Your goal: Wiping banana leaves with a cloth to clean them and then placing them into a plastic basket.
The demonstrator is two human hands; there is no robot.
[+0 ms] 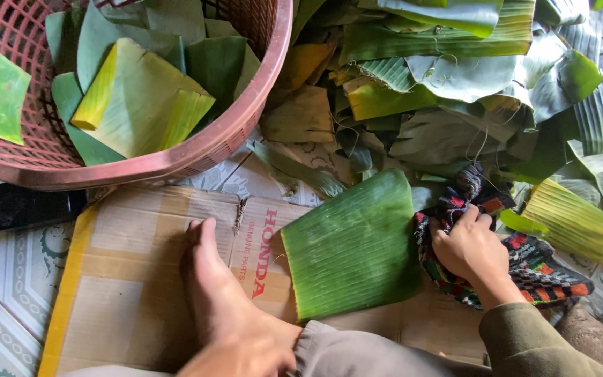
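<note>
Your right hand (470, 246) squeezes a checked cloth (525, 265), just beside a cut green banana leaf (354, 244) lying flat on the cardboard (127, 279). Your left hand (246, 356) rests near your bare foot (211, 286); I cannot tell its grip.

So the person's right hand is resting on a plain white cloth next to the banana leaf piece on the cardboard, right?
Not quite. In the head view the right hand rests on a dark patterned cloth with red, green and white checks, not a plain white one. It does lie next to the banana leaf piece on the cardboard.
</note>
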